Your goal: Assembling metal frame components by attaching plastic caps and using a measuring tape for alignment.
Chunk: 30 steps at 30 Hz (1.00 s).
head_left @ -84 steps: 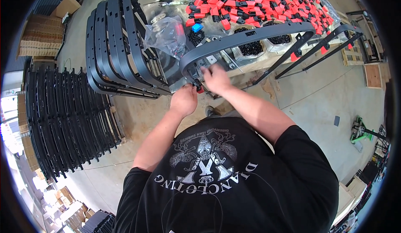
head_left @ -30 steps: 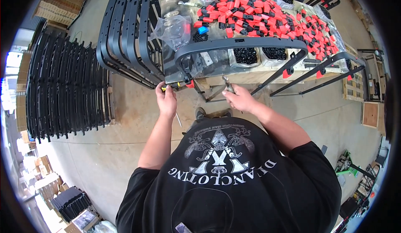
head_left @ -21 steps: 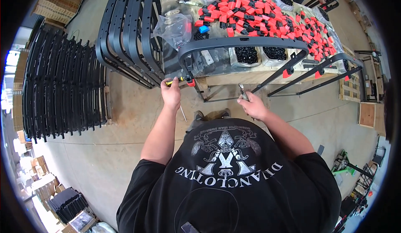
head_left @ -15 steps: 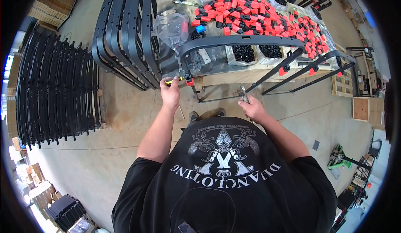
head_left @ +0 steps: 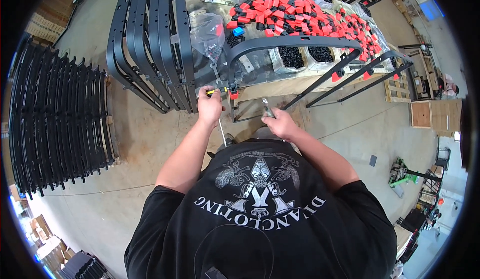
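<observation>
My left hand (head_left: 210,108) is closed round a tool with a yellow and black handle (head_left: 210,92); a thin metal shaft (head_left: 222,131) points down from it. Just right of those fingers, a red and black plastic piece (head_left: 233,94) sits at the near end of a black metal frame (head_left: 295,41). That frame has rounded corners and leans over the table's front edge. In my right hand (head_left: 281,125), held in front of my body and apart from the frame, is a silver wrench (head_left: 266,105); its far end is mostly hidden by my fingers.
Red and black plastic pieces (head_left: 285,11) lie heaped on the table (head_left: 270,90), with tubs of small black parts (head_left: 291,57) and a clear plastic bag (head_left: 207,36). Several black frames (head_left: 150,44) stand at left beside a tall stack (head_left: 60,114). A second frame (head_left: 370,74) leans at right.
My right hand has moved left with the wrench, closer to my left hand. My left hand has shifted slightly right, and the thin shaft shows more. The whole view has turned a little.
</observation>
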Each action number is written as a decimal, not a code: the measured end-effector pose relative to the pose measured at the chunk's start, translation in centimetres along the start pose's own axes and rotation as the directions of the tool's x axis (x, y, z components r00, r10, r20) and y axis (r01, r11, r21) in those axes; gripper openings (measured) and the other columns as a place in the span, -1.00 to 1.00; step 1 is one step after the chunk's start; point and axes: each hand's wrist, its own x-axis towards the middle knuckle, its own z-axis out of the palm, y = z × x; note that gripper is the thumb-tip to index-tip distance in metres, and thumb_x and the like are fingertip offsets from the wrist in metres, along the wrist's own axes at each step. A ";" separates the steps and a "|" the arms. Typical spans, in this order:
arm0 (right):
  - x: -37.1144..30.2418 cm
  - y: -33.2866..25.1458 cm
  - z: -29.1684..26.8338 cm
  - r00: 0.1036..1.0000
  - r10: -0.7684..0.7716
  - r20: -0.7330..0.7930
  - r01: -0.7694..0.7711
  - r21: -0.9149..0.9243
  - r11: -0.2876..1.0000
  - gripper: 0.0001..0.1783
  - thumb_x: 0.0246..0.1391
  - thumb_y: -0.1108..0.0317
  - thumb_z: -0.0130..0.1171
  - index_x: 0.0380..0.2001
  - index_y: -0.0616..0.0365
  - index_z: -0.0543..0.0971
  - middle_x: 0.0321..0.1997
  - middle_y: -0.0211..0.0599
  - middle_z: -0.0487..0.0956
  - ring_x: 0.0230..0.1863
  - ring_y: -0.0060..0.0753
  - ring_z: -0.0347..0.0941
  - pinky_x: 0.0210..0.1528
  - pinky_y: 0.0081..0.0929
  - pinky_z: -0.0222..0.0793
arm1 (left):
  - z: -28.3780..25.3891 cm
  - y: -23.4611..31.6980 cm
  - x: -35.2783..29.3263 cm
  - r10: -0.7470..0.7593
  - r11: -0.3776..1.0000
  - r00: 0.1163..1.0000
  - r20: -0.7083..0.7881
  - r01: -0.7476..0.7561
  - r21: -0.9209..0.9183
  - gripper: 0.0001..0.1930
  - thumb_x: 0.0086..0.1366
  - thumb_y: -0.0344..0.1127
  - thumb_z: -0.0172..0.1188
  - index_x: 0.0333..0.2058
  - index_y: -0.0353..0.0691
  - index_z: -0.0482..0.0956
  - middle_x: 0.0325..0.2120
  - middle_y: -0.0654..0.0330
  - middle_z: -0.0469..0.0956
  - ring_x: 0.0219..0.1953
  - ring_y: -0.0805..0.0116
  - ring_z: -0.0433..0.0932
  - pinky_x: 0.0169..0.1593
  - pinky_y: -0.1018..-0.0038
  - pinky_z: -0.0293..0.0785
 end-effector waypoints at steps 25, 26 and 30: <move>6.4 -10.6 3.5 0.907 0.263 0.329 -0.341 0.205 0.918 -0.72 0.19 0.28 0.15 -0.21 0.33 0.55 -0.33 -0.18 0.59 -0.43 -0.18 0.57 -0.45 -0.18 0.55 | 0.4 1.9 0.4 -0.228 0.970 0.973 0.036 0.230 -0.075 -0.80 0.41 -0.19 0.23 -0.14 -0.10 0.44 -0.62 0.42 0.28 -0.71 0.63 0.16 -0.69 0.60 0.02; 7.3 -9.1 4.5 0.906 0.264 0.330 -0.343 0.210 0.915 -0.72 0.19 0.28 0.15 -0.21 0.33 0.55 -0.33 -0.18 0.59 -0.43 -0.18 0.57 -0.45 -0.18 0.55 | 0.8 1.9 0.3 -0.200 0.980 0.980 0.009 0.200 -0.021 -0.77 0.40 -0.18 0.25 -0.15 -0.11 0.43 -0.61 0.42 0.29 -0.72 0.64 0.15 -0.70 0.60 0.02; 7.6 -9.7 5.7 0.989 0.076 0.129 -0.013 -0.428 0.904 -0.74 0.19 0.28 0.15 -0.25 0.31 0.53 -0.34 -0.19 0.58 -0.46 -0.20 0.56 -0.47 -0.14 0.53 | 0.5 0.7 0.6 -0.162 0.986 0.985 -0.055 0.161 -0.036 -0.76 0.39 -0.17 0.28 -0.16 -0.12 0.44 -0.61 0.40 0.34 -0.74 0.63 0.16 -0.71 0.57 0.01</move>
